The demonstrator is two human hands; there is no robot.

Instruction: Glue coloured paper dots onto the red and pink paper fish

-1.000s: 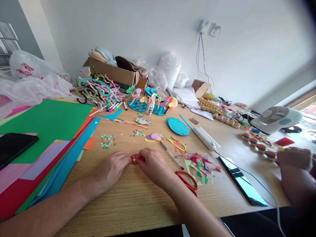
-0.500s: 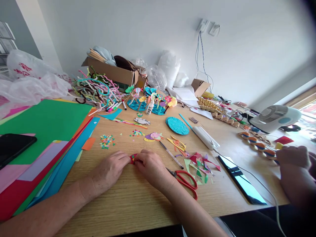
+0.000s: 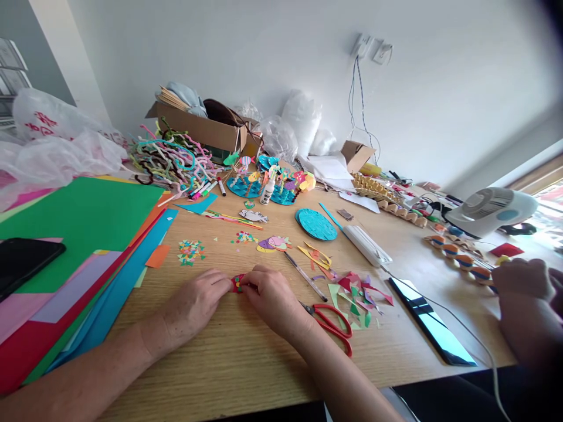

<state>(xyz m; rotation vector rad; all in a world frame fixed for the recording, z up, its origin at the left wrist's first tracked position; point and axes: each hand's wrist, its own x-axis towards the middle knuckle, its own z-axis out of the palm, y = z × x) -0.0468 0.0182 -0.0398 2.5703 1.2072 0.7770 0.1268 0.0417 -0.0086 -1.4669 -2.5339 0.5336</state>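
A small red paper cutout (image 3: 237, 283) with coloured dots on it lies on the table between my hands. The fingers of my left hand (image 3: 191, 308) are closed on its left edge. My right hand (image 3: 275, 302) is bent over its right part, fingertips pinched against it; whether a small piece sits in the pinch is hidden. Beyond my hands lie a pile of coloured paper bits (image 3: 191, 252), a smaller pile of dots (image 3: 245, 237) and pink, purple and yellow paper fish (image 3: 273, 243). Red-handled scissors (image 3: 332, 328) rest beside my right forearm, near a pen (image 3: 305, 275).
Coloured paper sheets (image 3: 92, 217) and a black phone (image 3: 29, 264) occupy the left. Paper scraps (image 3: 358, 296), a tablet (image 3: 428, 319) and a white cable (image 3: 457, 328) lie right. Another person's hands (image 3: 523, 281) are at the far right. Pipe cleaners (image 3: 171, 158) and a glue bottle (image 3: 267, 190) stand behind.
My right fingertips have shifted very slightly, so a bit more of the dotted red cutout shows. My left hand stays in place.
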